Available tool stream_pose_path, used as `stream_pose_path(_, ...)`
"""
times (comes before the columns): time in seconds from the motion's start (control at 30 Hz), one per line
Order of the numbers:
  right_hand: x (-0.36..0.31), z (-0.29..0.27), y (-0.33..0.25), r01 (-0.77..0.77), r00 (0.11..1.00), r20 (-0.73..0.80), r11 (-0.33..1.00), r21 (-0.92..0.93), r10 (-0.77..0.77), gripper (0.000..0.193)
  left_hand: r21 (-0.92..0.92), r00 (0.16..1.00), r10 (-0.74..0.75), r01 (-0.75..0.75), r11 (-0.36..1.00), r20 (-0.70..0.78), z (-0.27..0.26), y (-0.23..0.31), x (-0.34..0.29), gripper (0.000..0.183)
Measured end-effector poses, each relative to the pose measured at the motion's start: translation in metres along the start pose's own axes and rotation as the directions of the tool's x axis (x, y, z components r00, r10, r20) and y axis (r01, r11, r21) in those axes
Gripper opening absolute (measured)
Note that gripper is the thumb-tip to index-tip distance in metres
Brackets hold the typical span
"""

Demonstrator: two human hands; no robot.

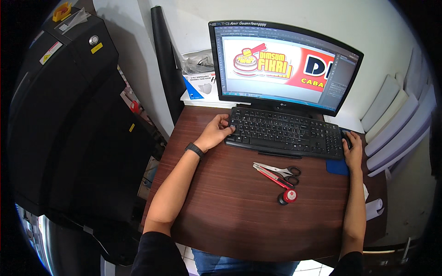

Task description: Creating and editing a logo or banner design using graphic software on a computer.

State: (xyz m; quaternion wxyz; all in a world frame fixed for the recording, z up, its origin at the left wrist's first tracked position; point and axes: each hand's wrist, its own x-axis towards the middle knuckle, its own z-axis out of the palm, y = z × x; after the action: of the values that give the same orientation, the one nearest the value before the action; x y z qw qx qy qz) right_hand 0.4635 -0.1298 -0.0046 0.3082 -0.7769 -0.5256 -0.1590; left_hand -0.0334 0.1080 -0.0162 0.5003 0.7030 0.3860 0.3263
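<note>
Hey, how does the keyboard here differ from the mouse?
The keyboard is far larger than the mouse. The keyboard lies mostly uncovered; the mouse is largely hidden by the right hand. The left hand touches the keyboard's left end, not the mouse. Both look black.

black keyboard [281,132], blue mouse pad [336,168], reddish-brown wood-grained desk [221,207]

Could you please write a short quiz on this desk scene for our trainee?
1. Which hand is on the mouse?
2. True or false: the left hand is at the keyboard's left end.
3. Fill in: beside the red cutter lies a bladed tool with two black finger loops, the ____.

Key:
1. The right hand.
2. True.
3. Scissors.
</note>
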Motion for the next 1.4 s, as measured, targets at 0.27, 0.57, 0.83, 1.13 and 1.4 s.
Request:
stream_pose_path(0.27, 0.0, -0.002, -0.004, -0.004, 1.0, 0.009, 1.0, 0.013, 0.004, 0.036, 0.01, 1.0, -0.01, 0.01, 1.0, 0.002, 0.0, 0.004, -0.002, 0.068)
stream_pose_path(0.57, 0.0, 0.0, 0.001, 0.006, 1.0, -0.018, 1.0, 0.021, -0.005, 0.034, 0.009, 1.0, -0.012, 0.012, 1.0, 0.007, 0.001, 0.007, -0.003, 0.068)
stream_pose_path(0.83, 0.001, 0.0, 0.003, 0.018, 1.0, -0.017, 1.0, 0.002, -0.018, 0.031, 0.032, 1.0, -0.014, 0.014, 0.999, -0.002, 0.001, 0.011, -0.003, 0.067)
stream_pose_path(1.13, -0.001, -0.002, -0.002, 0.022, 0.999, -0.031, 1.0, 0.014, -0.021, 0.029, 0.027, 1.0, -0.018, 0.018, 0.999, 0.0, 0.001, 0.007, -0.003, 0.068)
stream_pose_path(1.4, 0.0, -0.001, -0.003, 0.033, 0.999, -0.031, 0.999, 0.013, -0.032, 0.03, 0.018, 1.0, -0.015, 0.014, 1.0, 0.003, 0.0, 0.004, -0.002, 0.07)
